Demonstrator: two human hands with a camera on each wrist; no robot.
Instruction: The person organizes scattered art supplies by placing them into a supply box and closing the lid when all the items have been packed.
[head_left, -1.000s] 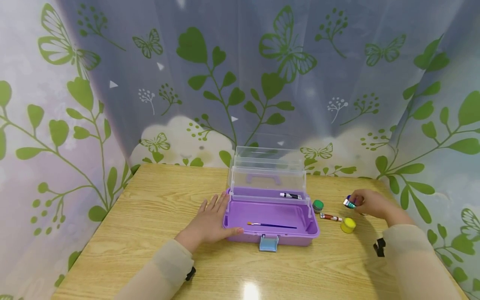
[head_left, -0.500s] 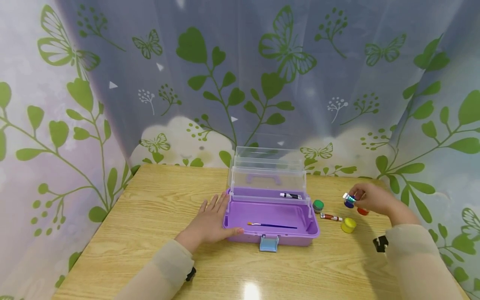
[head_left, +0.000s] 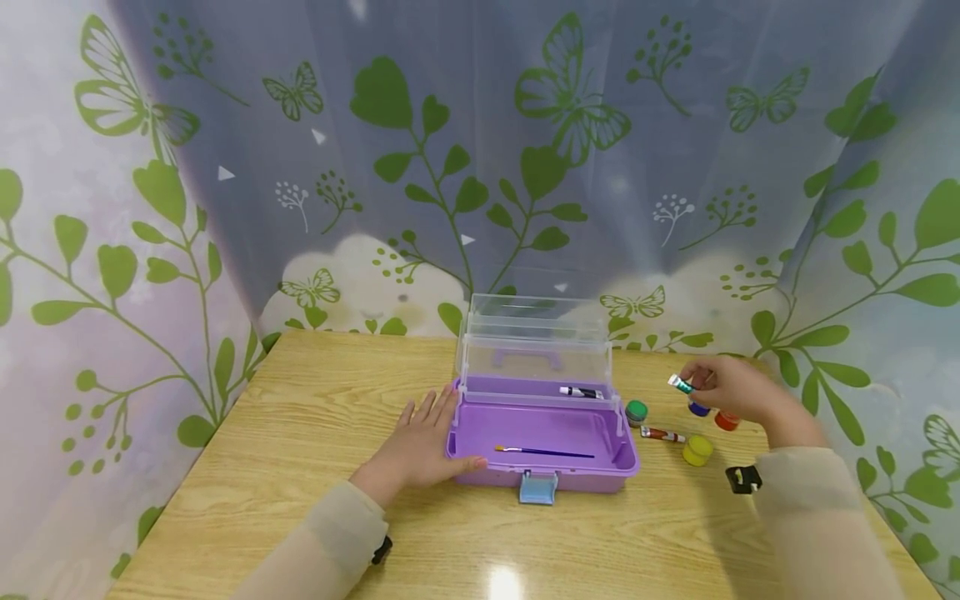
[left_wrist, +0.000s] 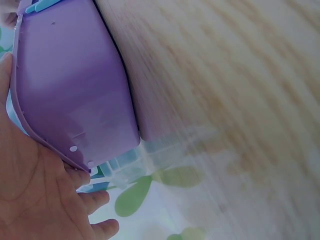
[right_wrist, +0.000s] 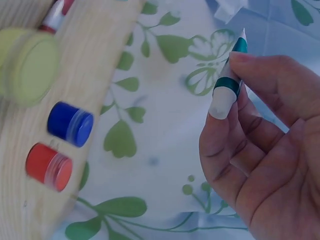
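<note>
Head: at right, the right hand (head_left: 738,396) pinches the green tube (head_left: 682,384); near lower centre, the left hand (head_left: 418,446), fingers spread, touches the box (head_left: 592,482). Left wrist: box upper left. Right wrist: green tube upper right, blue jar (right_wrist: 62,121) left.

Wooden table (head_left: 300,417); leaf-printed curtain (head_left: 480,125) behind and beside; bright glare spot (head_left: 504,582).

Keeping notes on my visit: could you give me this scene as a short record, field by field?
Left hand: rests on left end of the purple box
Right hand: pinches a green-and-white tube above the table
Box: open
Contents: paintbrush; black-and-white tube toward the back
On table, right of box: green jar, reddish-brown tube, yellow jar, blue jar, red jar
Backdrop: leaf-and-butterfly print
</note>
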